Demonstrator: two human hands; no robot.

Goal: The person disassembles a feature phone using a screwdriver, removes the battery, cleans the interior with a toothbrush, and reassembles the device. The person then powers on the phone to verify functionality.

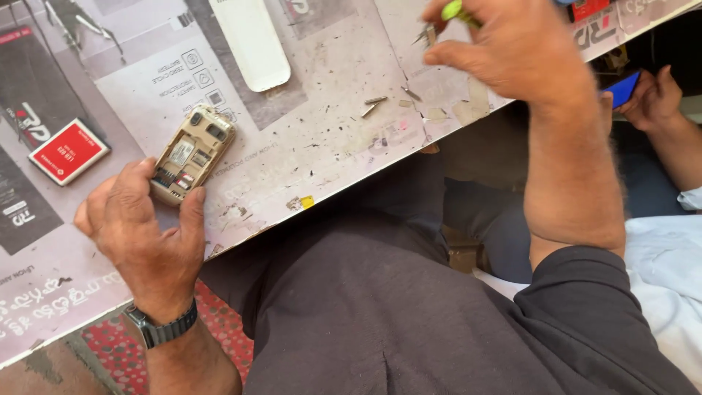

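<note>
A phone repair stall. An opened phone (192, 154) lies on the worn worktop (322, 139). Loose screws (374, 106) and a red battery (69, 151) lie near the phone.

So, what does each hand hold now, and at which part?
The left hand grips the opened beige phone with its back cover off, at its lower end. The right hand pinches a thin yellow-green-handled tool near its tip.
</note>
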